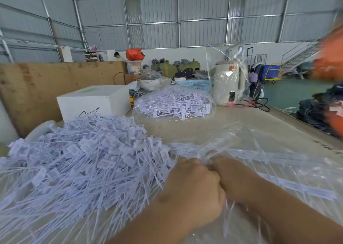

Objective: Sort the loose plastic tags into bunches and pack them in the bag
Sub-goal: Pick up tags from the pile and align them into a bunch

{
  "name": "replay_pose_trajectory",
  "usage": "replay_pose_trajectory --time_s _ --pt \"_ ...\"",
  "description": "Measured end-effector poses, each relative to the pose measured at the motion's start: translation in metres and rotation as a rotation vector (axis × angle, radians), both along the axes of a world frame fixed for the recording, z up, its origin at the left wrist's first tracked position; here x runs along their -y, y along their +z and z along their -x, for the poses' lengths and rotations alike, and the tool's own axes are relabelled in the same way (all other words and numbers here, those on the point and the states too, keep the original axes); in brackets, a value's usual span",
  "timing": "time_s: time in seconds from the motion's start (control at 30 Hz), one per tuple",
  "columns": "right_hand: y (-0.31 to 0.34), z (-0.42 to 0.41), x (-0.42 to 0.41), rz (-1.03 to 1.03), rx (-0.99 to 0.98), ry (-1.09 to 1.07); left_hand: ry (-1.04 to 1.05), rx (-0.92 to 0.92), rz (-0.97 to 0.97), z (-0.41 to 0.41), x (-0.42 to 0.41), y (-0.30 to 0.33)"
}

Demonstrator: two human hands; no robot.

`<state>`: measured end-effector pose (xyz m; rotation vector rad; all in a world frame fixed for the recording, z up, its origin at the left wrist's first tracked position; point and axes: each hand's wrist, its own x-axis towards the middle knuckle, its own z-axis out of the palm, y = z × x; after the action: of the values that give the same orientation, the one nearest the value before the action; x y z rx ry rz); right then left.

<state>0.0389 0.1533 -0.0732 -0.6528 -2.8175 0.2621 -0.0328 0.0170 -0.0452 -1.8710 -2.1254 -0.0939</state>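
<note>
A large heap of loose white plastic tags (78,162) covers the near left of the table. A clear bag (278,162) lies crumpled on the near right with some tags inside it. My left hand (194,186) is curled into a fist round a bunch of tags, whose thin tails stick out below it. My right hand (230,173) meets the left one at the bag's gathered mouth. Its fingers are mostly hidden behind the left hand and seem to pinch the plastic. Clear film lies over my right forearm.
A second clear bag filled with tags (174,104) lies mid-table. A white box (92,102) stands behind the heap, against a brown board (37,87). A wrapped cream kettle (230,82), a blue basket (194,84) and a black cable (259,104) sit further back. The table's edge runs along the right.
</note>
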Motion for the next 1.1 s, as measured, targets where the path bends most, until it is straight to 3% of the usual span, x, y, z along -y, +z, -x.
replay_pose_trajectory --time_s 0.1,0.27,0.57,0.73,0.9,1.1 --pt "0.001 0.006 -0.003 -0.034 -0.098 0.119 0.235 -0.047 0.064 0.010 -0.004 -0.007" --pt "0.002 0.001 -0.018 0.015 -0.033 0.171 0.449 -0.081 0.094 0.026 -0.010 -0.011" --pt "0.009 -0.004 -0.028 0.033 -0.056 0.175 0.406 0.175 -0.199 0.048 0.001 -0.001" --pt "0.017 0.007 -0.030 0.063 0.024 0.139 0.404 0.124 -0.016 0.051 0.006 -0.007" --pt "0.032 0.039 -0.007 -0.307 0.039 0.074 0.399 0.124 -0.011 0.048 0.006 -0.010" --pt "0.020 0.080 0.019 -0.203 0.189 -0.076 0.394 0.174 -0.059 0.049 0.007 -0.012"
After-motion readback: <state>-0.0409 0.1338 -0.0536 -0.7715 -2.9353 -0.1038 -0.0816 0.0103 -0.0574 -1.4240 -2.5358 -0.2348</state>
